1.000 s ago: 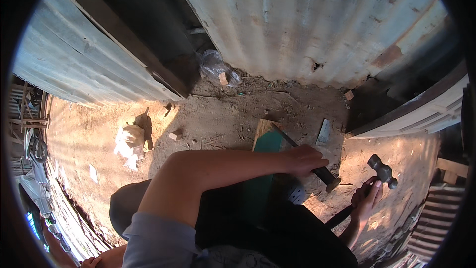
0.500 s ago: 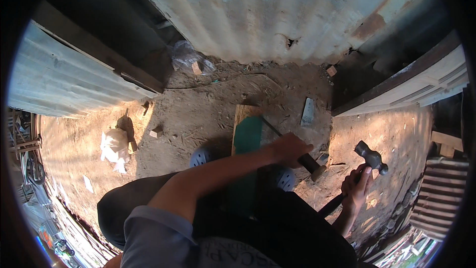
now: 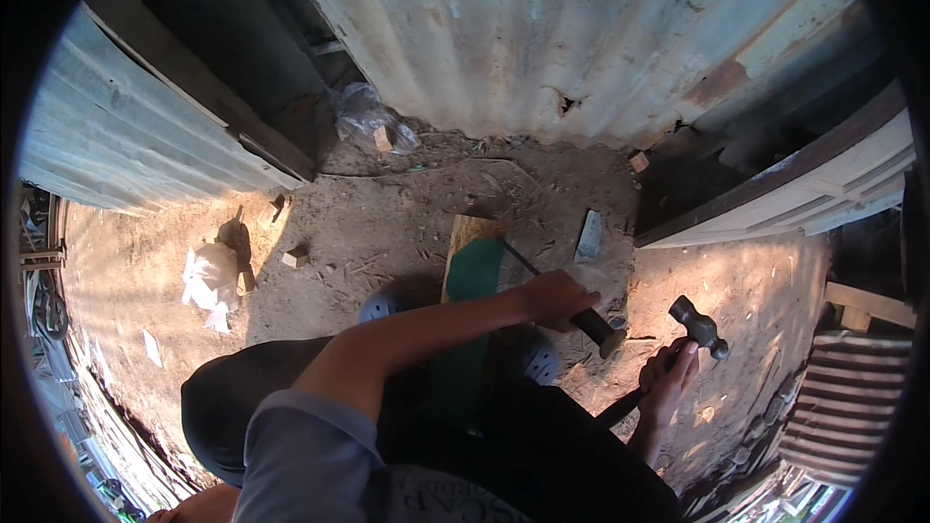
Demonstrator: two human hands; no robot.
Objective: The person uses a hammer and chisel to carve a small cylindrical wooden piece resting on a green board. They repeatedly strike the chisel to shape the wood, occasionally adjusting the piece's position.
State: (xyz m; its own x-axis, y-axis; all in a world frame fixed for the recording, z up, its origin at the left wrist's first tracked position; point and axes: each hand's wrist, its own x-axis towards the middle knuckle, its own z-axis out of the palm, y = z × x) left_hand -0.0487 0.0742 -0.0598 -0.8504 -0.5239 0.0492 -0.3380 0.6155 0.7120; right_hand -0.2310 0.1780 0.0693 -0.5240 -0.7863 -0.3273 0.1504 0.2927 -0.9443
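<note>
A board with a green face and a bare wood end point(image 3: 473, 269) lies lengthwise between my legs. My left hand point(image 3: 560, 300), its arm crossing over the board, is closed round the black handle of a chisel point(image 3: 589, 325). The chisel slants, its blade tip at the board's right edge near the far end and its metal-capped butt toward the right. My right hand point(image 3: 668, 378) grips the dark handle of a hammer point(image 3: 697, 326). The hammer head is up, to the right of the chisel's butt and apart from it.
Corrugated metal sheet point(image 3: 542, 48) stands ahead, with a white panel point(image 3: 794, 184) at the right. On the dirt floor lie a pale flat piece point(image 3: 588, 236), a wood block point(image 3: 295, 258) and a white plastic bag point(image 3: 211, 276). My blue perforated shoes point(image 3: 538, 362) flank the board.
The whole view has shifted slightly. The hammer and my right hand have come a little to the left, nearer the chisel. Both grips stay the same.
</note>
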